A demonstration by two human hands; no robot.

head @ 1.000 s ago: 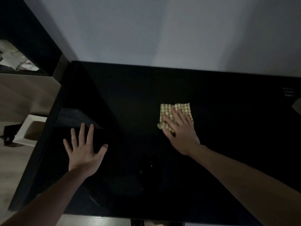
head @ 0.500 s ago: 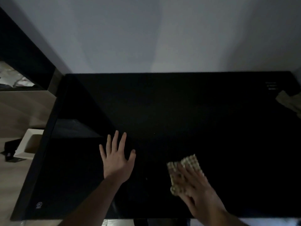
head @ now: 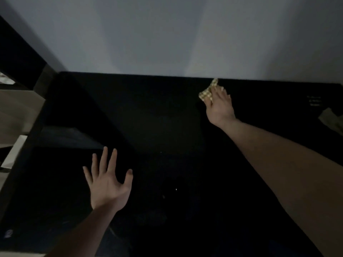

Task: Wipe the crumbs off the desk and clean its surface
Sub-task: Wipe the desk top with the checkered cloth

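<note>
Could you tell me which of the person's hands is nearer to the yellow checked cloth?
The right hand: it rests on the yellow checked cloth near the desk's far edge. The left hand lies flat on the desk, well apart, nearer the person.

A black glossy desk (head: 167,117) butts against a pale wall. On it, under the right hand's (head: 220,106) grip near the far edge, lies a yellow checked cloth (head: 206,94). The left hand (head: 108,184) rests flat nearer the front. Between them lie tiny pale crumbs (head: 176,189). Far right of the grip sits a pale paper (head: 332,120)
</note>
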